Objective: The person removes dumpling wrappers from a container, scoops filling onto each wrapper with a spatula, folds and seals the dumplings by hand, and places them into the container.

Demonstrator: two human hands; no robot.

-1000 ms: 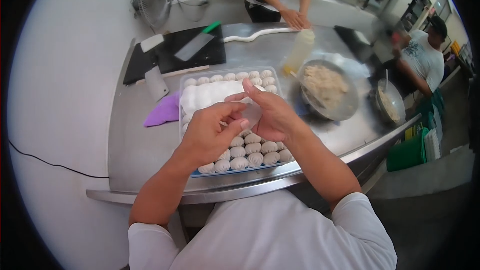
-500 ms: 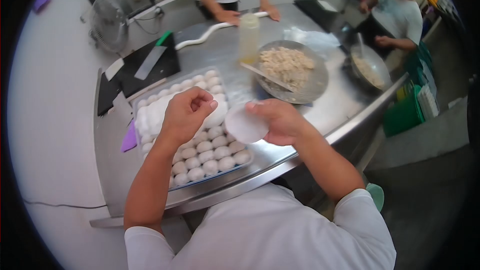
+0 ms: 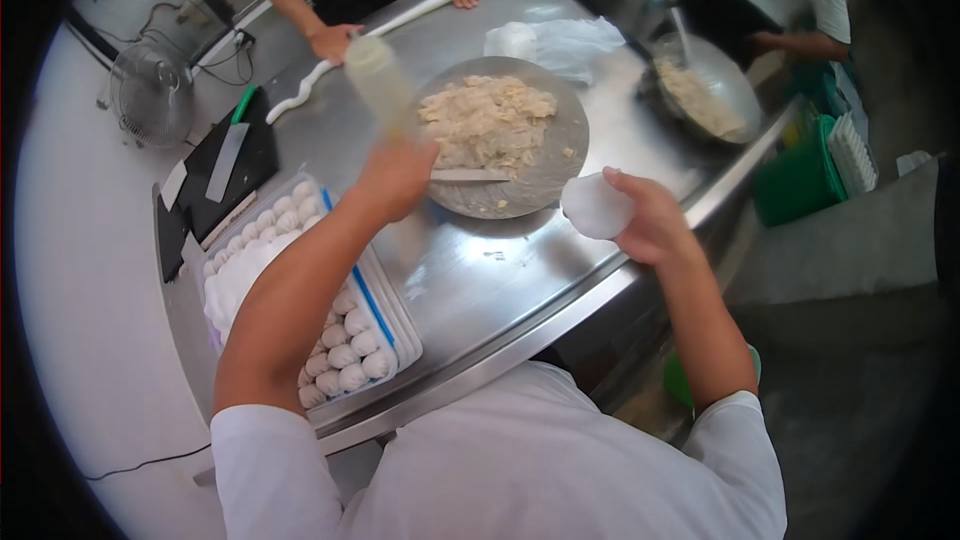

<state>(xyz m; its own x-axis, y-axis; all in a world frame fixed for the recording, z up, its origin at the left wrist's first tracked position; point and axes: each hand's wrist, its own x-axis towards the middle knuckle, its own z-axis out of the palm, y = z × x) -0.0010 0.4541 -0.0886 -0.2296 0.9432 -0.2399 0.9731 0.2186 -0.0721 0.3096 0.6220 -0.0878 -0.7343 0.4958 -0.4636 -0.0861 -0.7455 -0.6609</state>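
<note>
My right hand [image 3: 655, 218] pinches a thin round white dough wrapper [image 3: 597, 207] by its edge, over the front side of the steel table. My left hand [image 3: 398, 178] is closed around the handle end of a flat spatula [image 3: 470, 176] at the left rim of a wide metal bowl [image 3: 545, 195]. In that bowl is a heap of pale, chunky filling [image 3: 490, 118]. A translucent squeeze bottle [image 3: 378, 80] stands just behind my left hand, its base hidden. Partly under my left forearm is a plastic tray [image 3: 392, 315] with rows of round white dough balls [image 3: 340, 355] and a stack of white wrappers [image 3: 240, 275].
A black board [image 3: 255, 160] with a green-handled knife [image 3: 228, 155] lies at left. Opposite, a person's hands roll a long dough rope [image 3: 310, 80]. Another person stands at right by a second bowl [image 3: 735, 70]. A clear plastic bag [image 3: 570, 45] lies behind the first bowl.
My left hand has gone from above the tray to the spatula and closed on it. My right hand has moved right with the wrapper. The view has turned to the right.
</note>
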